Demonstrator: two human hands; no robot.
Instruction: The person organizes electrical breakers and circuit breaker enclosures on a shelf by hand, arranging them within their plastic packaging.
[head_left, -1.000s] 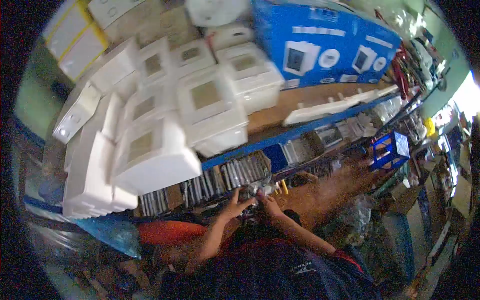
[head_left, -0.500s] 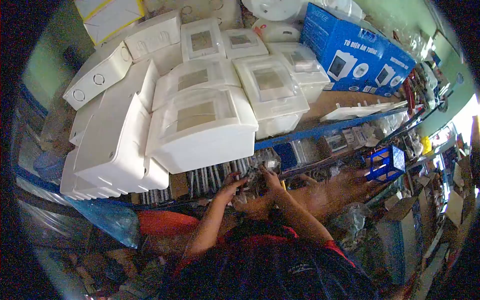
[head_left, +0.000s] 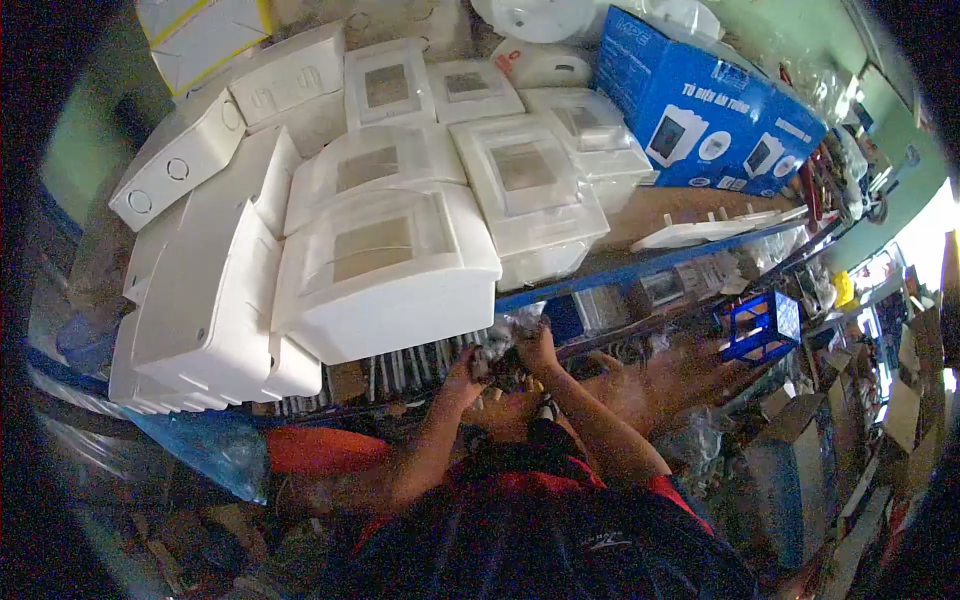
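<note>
My left hand (head_left: 466,378) and my right hand (head_left: 536,348) are close together at the lower shelf, just below the blue shelf edge (head_left: 600,288). Between them is a crumpled clear plastic bag (head_left: 497,343) with small contents too dark to make out. The fingers of both hands are bent round the bag's sides. Left of my hands, a row of thin upright pale pieces (head_left: 400,368) stands on the lower shelf. White plastic boxes with clear windows (head_left: 390,260) are stacked above my hands.
A blue printed carton (head_left: 700,110) stands on the upper shelf at the right. A blue plastic stool (head_left: 762,328) is at the right. A light blue plastic bag (head_left: 215,450) and a red object (head_left: 325,451) lie lower left. Open cartons (head_left: 790,450) stand lower right.
The head view has shifted a little, so the boxes and shelf appear lower and further left. Both hands remain at the bag, with the right hand slightly turned.
</note>
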